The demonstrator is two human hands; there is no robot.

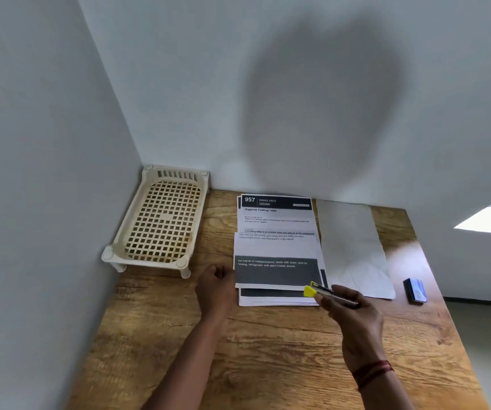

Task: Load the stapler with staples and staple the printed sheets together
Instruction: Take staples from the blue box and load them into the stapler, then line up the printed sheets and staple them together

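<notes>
A loose pile of printed sheets [276, 247] with dark header bands lies on the wooden table [267, 350], near the back wall. My right hand [353, 318] grips a small stapler [316, 290] with a yellow tip, its nose resting at the pile's front right corner. My left hand [216, 287] lies on the table just left of the pile, fingers curled, touching the paper's left edge. A small blue staple box [414, 290] sits on the table to the right, apart from both hands.
A cream plastic lattice tray [161, 223] on short legs stands in the back left corner against the walls. A blank white sheet [353, 247] lies right of the printed pile. The table's right edge drops off beyond the staple box.
</notes>
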